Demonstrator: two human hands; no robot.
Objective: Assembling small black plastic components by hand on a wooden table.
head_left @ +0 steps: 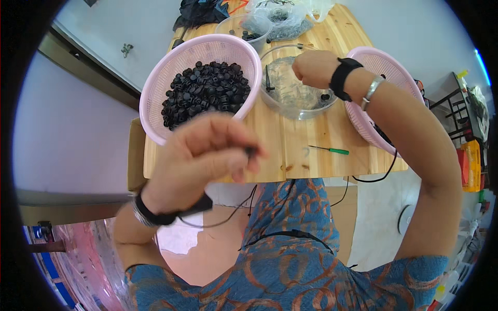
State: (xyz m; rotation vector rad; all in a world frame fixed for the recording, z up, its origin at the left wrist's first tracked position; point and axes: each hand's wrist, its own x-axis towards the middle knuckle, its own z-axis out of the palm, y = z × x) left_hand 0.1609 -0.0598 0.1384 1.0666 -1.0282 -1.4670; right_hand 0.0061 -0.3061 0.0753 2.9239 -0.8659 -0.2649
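My left hand (207, 150) is raised in front of the near table edge, blurred by motion. Its thumb and fingers pinch a small black plastic part (250, 152). Behind it stands a pink basket (148, 98) heaped with black plastic parts (207, 90), short and round-headed. My right hand (314, 67) reaches over a clear round container (301, 111), its fingers curled downward; whatever they grip is hidden. Inside that container lie small, shiny bits, too fine to name, and a few black pieces.
A second pink basket (358, 122) with black parts stands at the right, partly behind my forearm. A green-handled screwdriver (338, 151) lies near the front edge. Farther back are a clear tub (244, 23) and plastic bags (285, 28). A black cable (381, 179) hangs at the right.
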